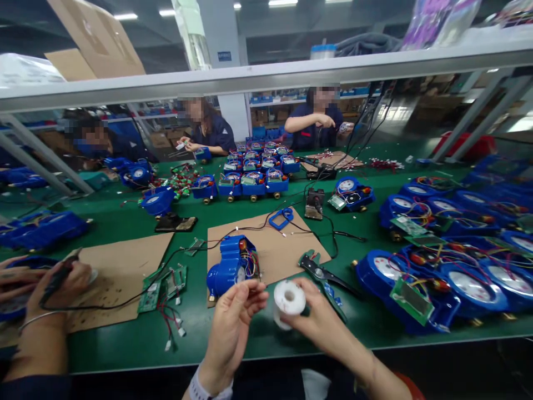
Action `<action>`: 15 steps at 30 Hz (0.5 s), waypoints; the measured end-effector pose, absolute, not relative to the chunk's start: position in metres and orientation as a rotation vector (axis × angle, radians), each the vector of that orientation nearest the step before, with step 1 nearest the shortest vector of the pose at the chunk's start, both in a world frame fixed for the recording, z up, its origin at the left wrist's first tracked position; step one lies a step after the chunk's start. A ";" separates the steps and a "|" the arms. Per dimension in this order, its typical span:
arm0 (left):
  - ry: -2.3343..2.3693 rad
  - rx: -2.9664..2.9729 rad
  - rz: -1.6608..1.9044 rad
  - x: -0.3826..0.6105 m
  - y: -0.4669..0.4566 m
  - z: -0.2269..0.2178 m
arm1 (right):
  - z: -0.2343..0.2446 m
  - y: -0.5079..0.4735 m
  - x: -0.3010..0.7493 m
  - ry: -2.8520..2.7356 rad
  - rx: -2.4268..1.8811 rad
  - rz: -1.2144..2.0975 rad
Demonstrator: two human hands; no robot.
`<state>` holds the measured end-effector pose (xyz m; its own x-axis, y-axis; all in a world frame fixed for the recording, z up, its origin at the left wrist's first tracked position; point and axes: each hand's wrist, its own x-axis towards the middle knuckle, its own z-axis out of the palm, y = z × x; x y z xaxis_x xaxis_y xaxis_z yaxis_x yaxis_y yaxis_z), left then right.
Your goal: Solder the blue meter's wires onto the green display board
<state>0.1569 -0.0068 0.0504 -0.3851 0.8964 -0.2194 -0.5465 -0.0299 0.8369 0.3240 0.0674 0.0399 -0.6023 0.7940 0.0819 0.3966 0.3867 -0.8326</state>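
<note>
My right hand (317, 314) grips a small white spool (288, 301) just above the table's front edge. My left hand (236, 322) is raised beside it, with its fingertips pinched together close to the spool's left side, perhaps on a thin strand I cannot make out. Right behind my hands a blue water meter (231, 266) with coloured wires lies on a cardboard sheet (287, 247). Green-handled pliers (322, 272) lie just to the right of the spool.
A co-worker's hands (50, 289) at the left hold a soldering iron over another cardboard sheet (125, 266). Green circuit boards (160, 286) lie between us. Many blue meters (437, 278) crowd the right side and the middle of the green table (366, 222). Three people work on the far side.
</note>
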 end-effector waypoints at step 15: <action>1.820 2.241 1.136 0.131 -0.038 0.001 | -0.001 0.158 0.291 -2.363 -1.181 0.810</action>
<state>0.1312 -0.0379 0.0009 0.0438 0.8616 0.5058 0.8330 -0.3110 0.4576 0.2909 0.1585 -0.0011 -0.5766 0.8136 0.0745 0.5966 0.4817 -0.6419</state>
